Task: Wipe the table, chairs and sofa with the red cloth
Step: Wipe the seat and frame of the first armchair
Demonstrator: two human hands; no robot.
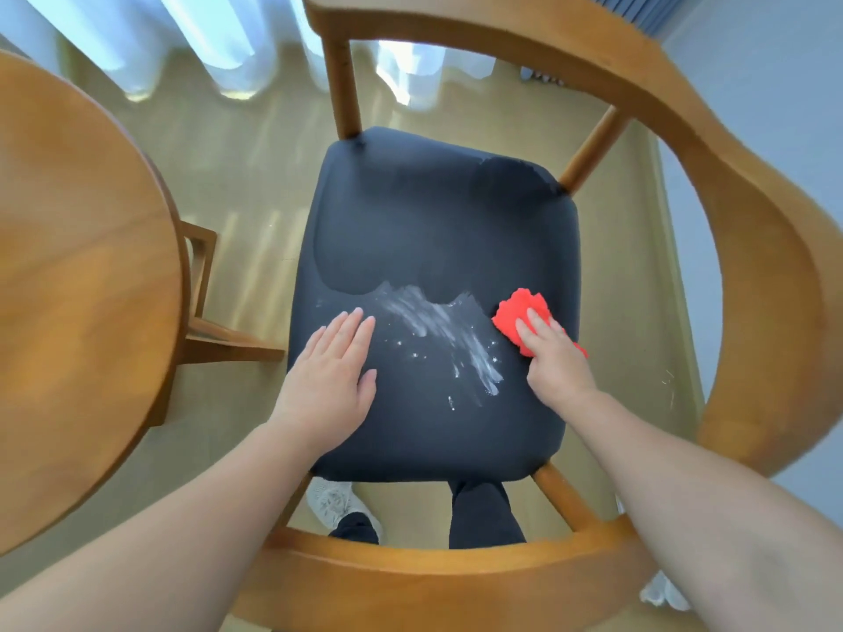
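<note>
1. Head view: one wooden chair (pixel 752 266) stands under the camera. Its curved frame goes around one dark padded seat (pixel 433 212), and both hands reach inside this ring.
2. On the seat lie white smears and small white specks (pixel 438 330), in the front half, between the two hands.
3. There is one red cloth (pixel 513 314). It is crumpled and lies on the right side of the seat, close to the seat's right edge and just beside the white smears.
4. The right hand (pixel 554 358) lies on top of the red cloth and presses it to the seat. Its fingers are nearly straight over the cloth; red cloth shows in front of the fingers and also at the outer side of the hand.
5. The left hand (pixel 333 376) rests flat on the front left part of the seat, with fingers straight and close together. It has nothing in it.
6. Two slanted wooden posts join the seat to the upper frame at the far side.
7. One round wooden table (pixel 82 266) is to the left of the chair, apart from it.
8. Below the seat, two legs in dark trousers (pixel 483 513) are visible, and one pale shoe (pixel 333 501) on the light floor (pixel 237 166).
9. White curtains (pixel 205 38) hang at the far side.
</note>
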